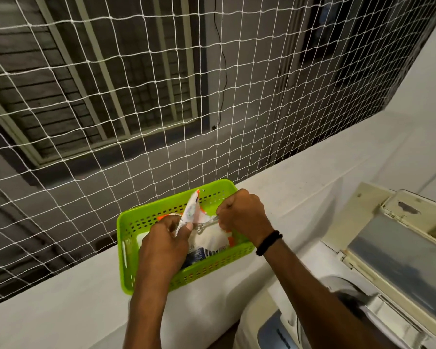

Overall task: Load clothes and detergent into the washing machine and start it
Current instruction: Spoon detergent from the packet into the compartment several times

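A green perforated plastic basket (207,269) sits on a white ledge. Inside it lies an open white detergent packet (213,239) with orange and blue print. My left hand (164,245) pinches the packet's raised top flap. My right hand (242,214) is fisted round the handle of a metal spoon (204,225) whose bowl dips at the packet's mouth. The washing machine (320,308) stands at the lower right with its lid (398,250) raised; its drum is mostly out of view.
The white ledge (61,298) runs from lower left to upper right. A white safety net (136,109) rises right behind the basket, with a neighbouring building's window beyond. A white wall (425,84) stands at the right.
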A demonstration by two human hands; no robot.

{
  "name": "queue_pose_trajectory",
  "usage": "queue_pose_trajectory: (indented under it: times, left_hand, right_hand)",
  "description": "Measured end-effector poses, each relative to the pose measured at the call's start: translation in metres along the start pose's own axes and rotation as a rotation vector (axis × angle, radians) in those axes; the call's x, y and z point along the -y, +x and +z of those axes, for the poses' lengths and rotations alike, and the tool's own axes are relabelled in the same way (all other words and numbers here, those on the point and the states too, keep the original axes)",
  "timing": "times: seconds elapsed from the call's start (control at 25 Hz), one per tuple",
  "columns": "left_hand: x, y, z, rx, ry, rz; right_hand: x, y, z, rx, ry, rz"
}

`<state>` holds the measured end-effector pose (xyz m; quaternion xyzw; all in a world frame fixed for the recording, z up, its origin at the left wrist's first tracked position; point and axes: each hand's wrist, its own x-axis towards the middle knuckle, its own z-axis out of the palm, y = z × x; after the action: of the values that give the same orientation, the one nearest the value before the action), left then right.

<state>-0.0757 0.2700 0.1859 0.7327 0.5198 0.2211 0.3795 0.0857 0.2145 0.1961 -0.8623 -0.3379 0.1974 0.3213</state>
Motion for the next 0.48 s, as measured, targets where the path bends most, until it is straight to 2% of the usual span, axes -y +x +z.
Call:
queue_pose_trajectory:
  times: [0.12,0.48]
  left_hand:
    - [-0.0009,-0.0023,0.0002,-0.008,-0.005,0.011]
    - [-0.0022,-0.0089,-0.0051,0.013,-0.016,0.032]
  right_hand:
    - [-0.0017,0.0011,0.0004,0.09,-0.003,0.005]
    - [-0.0063,0.0071,0.0069,0.129,-0.112,-0.044]
